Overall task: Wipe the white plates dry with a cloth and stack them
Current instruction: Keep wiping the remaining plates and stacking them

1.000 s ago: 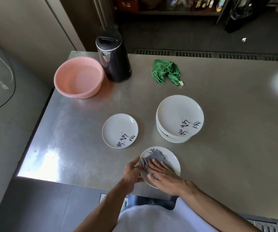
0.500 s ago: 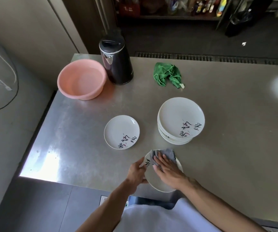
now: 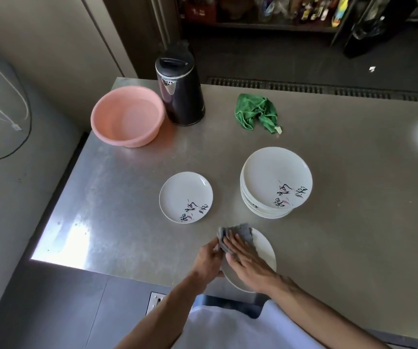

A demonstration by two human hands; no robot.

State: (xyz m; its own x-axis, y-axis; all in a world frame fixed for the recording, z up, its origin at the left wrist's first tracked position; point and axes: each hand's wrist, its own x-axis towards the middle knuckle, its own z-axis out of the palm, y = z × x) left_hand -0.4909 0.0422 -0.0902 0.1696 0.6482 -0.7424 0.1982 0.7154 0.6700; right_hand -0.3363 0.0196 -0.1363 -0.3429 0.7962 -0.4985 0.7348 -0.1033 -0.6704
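At the table's near edge I hold a white plate (image 3: 265, 250). My left hand (image 3: 209, 258) grips its left rim. My right hand (image 3: 247, 263) lies flat on a grey cloth (image 3: 240, 233) and presses it against the plate's far left part; the cloth hides the plate's black writing. A single white plate with black writing (image 3: 185, 197) lies flat to the left of the middle. A stack of several white plates (image 3: 276, 182) stands to the right of it.
A pink basin (image 3: 127, 115) and a black kettle (image 3: 180, 93) stand at the steel table's (image 3: 354, 197) far left corner. A crumpled green cloth (image 3: 257, 113) lies at the back middle. The table's left edge drops to the floor.
The grey cloth under my right hand has moved from the plate's middle to its far left rim. The plate has turned in my left hand, and its writing is now covered.
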